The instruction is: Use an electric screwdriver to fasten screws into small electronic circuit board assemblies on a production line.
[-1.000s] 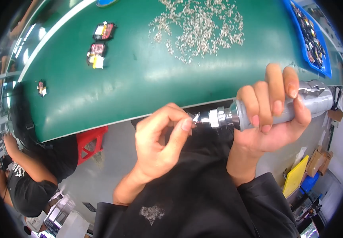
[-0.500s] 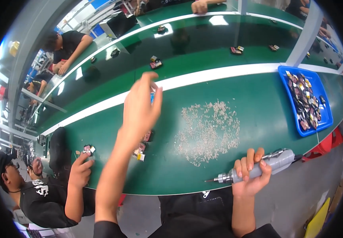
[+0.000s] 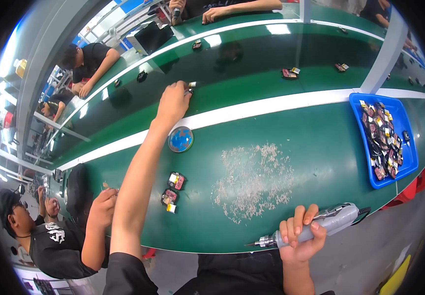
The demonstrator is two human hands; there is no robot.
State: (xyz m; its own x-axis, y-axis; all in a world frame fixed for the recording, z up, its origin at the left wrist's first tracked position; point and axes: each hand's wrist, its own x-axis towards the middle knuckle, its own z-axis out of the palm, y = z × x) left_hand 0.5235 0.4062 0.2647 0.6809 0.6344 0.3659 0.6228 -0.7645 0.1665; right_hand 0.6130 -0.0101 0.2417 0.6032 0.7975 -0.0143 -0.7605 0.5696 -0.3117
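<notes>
Left hand [image 3: 173, 102] stretched far out over the green bench [image 3: 320, 147], fingers pinched on a small dark part [image 3: 190, 88] lying past the white stripe [image 3: 252, 110] — grip looks closed, the part mostly hidden by the fingertips. Right hand [image 3: 301, 238] wrapped tight around a grey electric screwdriver [image 3: 316, 227] at the near edge, tip pointing left. Between the hands: one round blue dish [image 3: 180, 139], two small dark-red assemblies [image 3: 172, 189] side by side, one loose scatter of tiny screws [image 3: 254, 179]. One blue tray [image 3: 383, 139] of parts on the right — too many to count.
</notes>
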